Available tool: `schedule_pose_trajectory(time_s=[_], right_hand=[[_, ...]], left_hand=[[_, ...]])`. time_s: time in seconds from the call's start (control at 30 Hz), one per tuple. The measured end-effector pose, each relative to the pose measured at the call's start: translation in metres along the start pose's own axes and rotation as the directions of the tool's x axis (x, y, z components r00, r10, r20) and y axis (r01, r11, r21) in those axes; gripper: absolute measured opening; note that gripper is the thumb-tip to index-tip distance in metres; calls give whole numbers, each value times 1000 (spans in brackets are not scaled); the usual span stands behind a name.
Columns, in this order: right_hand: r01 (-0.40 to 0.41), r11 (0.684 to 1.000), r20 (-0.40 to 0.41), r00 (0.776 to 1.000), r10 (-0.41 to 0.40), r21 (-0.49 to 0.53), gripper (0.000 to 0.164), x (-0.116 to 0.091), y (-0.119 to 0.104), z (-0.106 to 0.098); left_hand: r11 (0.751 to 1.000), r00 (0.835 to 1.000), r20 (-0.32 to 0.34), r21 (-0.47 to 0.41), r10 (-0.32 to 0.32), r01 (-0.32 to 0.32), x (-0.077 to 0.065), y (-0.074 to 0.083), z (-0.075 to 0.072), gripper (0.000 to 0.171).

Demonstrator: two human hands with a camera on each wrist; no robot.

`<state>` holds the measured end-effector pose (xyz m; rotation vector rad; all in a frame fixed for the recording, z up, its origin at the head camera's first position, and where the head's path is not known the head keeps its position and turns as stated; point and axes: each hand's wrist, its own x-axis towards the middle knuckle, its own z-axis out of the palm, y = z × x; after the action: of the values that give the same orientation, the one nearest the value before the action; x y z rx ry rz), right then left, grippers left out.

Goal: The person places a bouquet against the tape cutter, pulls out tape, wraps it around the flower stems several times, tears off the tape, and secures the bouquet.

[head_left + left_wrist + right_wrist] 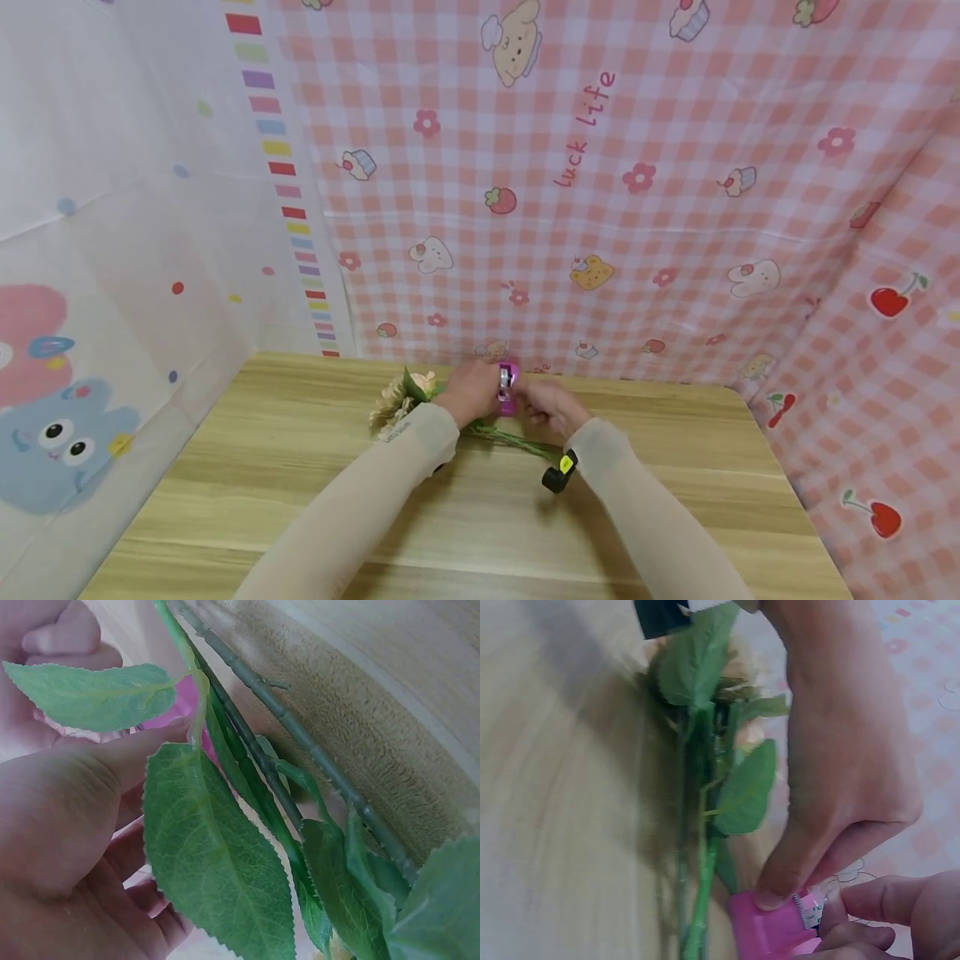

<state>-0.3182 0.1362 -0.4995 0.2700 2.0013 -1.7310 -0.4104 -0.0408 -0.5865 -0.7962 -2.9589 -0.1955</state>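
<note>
- Three sides of patterned cloth: pink check behind and at right, printed with cupcakes, strawberries, cherries and "luck life"; white at left, printed with cartoon figures and dots.
- Below, a wood-grain tabletop in pale yellow-brown.
- Two beige sleeves, reaching forward over the wood from the near side; dark print on the left cuff, too small to read.
- On the tabletop, toward the back, a bunch of flowers: cream and peach blooms beside the left cuff, green stems slanting right toward the right cuff, broad serrated leaves along the stems.
- Left hand closed firmly around a bright pink tape dispenser, thumb pressed on top.
- Right hand just opposite, fingers curled, fingertips at the cutter end; impossible to tell pinching from mere touching.
- Pink dispenser between both hands, near the back edge, just beside the stems.
- At the right cuff, a small black object marked with yellow.
- Smallest, a toothed cutter edge on the dispenser, a whitish piece alongside.
</note>
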Motion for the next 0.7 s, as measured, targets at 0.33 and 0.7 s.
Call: schedule_pose_trajectory(time_s=[0.33,0.7], right_hand=[[-17,998,93,996,12,59,17,-30,10,3],[13,1000,147,989,-16,25,27,-67,28,5]], left_hand=[[999,998,45,-16,-45,46,-49,47,-88,18],[994,989,106,-24,-102,106,-33,37,-66,20]])
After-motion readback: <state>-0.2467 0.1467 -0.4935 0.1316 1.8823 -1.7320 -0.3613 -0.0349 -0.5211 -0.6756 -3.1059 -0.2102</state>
